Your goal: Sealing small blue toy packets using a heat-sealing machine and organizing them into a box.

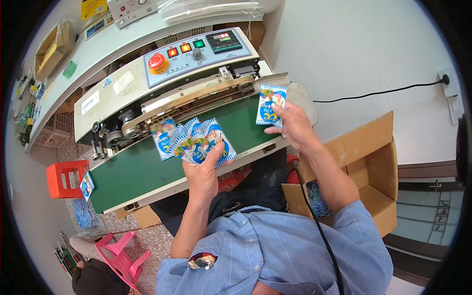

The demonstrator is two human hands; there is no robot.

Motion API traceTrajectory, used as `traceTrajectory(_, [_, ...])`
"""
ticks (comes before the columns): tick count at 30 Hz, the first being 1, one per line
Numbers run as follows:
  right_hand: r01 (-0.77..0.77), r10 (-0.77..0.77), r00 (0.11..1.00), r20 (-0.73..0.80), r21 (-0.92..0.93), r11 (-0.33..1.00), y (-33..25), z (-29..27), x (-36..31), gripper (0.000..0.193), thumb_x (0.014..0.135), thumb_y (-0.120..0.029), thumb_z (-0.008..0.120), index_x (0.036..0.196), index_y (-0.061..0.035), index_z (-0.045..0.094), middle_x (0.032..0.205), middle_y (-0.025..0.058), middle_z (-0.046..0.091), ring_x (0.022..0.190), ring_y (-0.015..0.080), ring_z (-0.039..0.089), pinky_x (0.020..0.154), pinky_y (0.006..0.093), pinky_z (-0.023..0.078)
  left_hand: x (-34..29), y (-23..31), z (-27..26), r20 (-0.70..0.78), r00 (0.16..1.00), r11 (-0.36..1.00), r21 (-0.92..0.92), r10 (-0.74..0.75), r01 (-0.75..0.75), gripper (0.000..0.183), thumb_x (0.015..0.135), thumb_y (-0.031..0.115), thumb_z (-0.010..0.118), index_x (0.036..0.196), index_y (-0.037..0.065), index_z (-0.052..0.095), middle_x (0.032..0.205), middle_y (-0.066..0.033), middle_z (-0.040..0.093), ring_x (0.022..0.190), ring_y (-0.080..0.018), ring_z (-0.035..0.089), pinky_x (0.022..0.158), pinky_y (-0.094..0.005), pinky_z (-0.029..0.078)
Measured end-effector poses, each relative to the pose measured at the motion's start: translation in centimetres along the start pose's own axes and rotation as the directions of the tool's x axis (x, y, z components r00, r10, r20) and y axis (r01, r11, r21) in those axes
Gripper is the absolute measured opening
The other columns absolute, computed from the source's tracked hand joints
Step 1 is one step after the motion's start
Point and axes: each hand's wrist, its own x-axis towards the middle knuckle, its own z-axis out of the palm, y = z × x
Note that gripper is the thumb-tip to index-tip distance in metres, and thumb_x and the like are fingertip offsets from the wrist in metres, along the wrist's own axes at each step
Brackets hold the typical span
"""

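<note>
My left hand (202, 172) is closed on several fanned small blue-and-white packets (209, 140) over the green conveyor belt (135, 174). In my right hand (295, 125), a single packet of the same kind (270, 102) is pinched upright near the belt's right end. A slightly blurred packet (163, 140) lies on the belt beside the band sealing machine (115, 96), partly behind the held bunch. Another packet (87, 186) hangs at the left end of the belt.
The sealer's control panel (196, 51) has a red stop button and lit switches. An open cardboard box (371, 172) stands at my right, with blue packets (318, 199) beside its flap. At left are a red stool (69, 178), a pink chair (123, 258) and another person (96, 275).
</note>
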Motion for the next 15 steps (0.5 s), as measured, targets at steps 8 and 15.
traceTrajectory(8, [-0.141, 0.150, 0.986, 0.074, -0.118, 0.983, -0.5, 0.9, 4.5, 0.032, 0.100, -0.023, 0.057, 0.123, 0.0005, 0.059, 0.108, 0.0082, 0.068, 0.092, 0.0173, 0.069, 0.075, 0.0349, 0.062, -0.1, 1.0, -0.2, 0.105, 0.990, 0.982, -0.153, -0.097, 0.112, 0.046, 0.090, 0.007, 0.068, 0.131, 0.000, 0.048, 0.116, -0.0105, 0.065, 0.095, -0.0207, 0.069, 0.067, -0.0355, 0.066])
traceTrajectory(15, [-0.031, 0.079, 0.978, 0.191, -0.242, 0.970, 0.2, 3.9, 4.2, 0.045, 0.102, -0.034, 0.051, 0.126, 0.0039, 0.056, 0.108, 0.0135, 0.067, 0.096, 0.0219, 0.068, 0.076, 0.0341, 0.059, 0.3, 0.3, -0.5, 0.075, 0.993, 0.995, -0.025, -0.093, 0.095, 0.047, 0.092, 0.007, 0.067, 0.134, 0.002, 0.047, 0.120, -0.0113, 0.064, 0.101, -0.0215, 0.068, 0.067, -0.0342, 0.066])
